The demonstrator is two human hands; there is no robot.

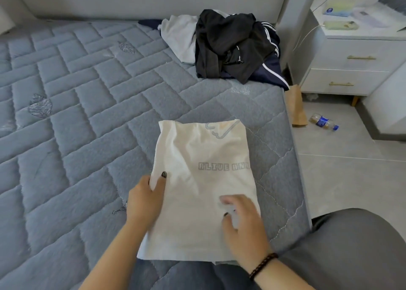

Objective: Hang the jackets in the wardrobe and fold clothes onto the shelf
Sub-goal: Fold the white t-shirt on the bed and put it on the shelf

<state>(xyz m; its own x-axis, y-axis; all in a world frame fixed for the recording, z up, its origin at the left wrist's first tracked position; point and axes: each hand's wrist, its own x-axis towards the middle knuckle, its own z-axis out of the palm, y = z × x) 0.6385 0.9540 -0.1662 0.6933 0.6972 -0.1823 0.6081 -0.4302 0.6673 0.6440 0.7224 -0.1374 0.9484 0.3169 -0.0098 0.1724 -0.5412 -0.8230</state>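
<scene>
One white shirt folded; two hands, left hand pinching edge

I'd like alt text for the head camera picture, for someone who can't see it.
Two hands fold a white T-shirt on a blue quilted bed: the left hand grips its left edge, the right hand rests on top. A pile of dark and white clothes lies near the headboard.

White shirt with grey lettering, blue-grey quilted bedspread, black jacket
</scene>
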